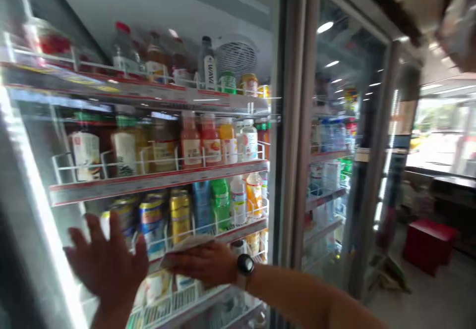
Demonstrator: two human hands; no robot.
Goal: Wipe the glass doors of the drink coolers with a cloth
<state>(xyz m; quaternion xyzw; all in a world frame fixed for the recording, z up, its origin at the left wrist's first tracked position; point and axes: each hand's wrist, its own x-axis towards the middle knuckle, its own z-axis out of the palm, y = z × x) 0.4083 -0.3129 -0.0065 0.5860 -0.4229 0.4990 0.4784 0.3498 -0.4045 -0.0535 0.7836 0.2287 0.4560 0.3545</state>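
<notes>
My left hand [107,259] is raised at the lower left with its fingers spread, in front of the glass door [148,31] of a drinks cooler, and holds nothing. Just right of it, my right hand [203,263] lies flat over a pale, thin cloth or sheet [193,242], pressed toward the glass. A dark round watch [245,264] is on the right wrist. Behind the hands are cans, among them a gold can [180,215], and a green bottle [220,202].
Shelves of bottles, with a red-edged shelf front [159,183], fill the cooler. A metal door frame [297,145] separates it from a second cooler [334,180]. A red box [429,245] stands on the floor at right, near a window [442,136].
</notes>
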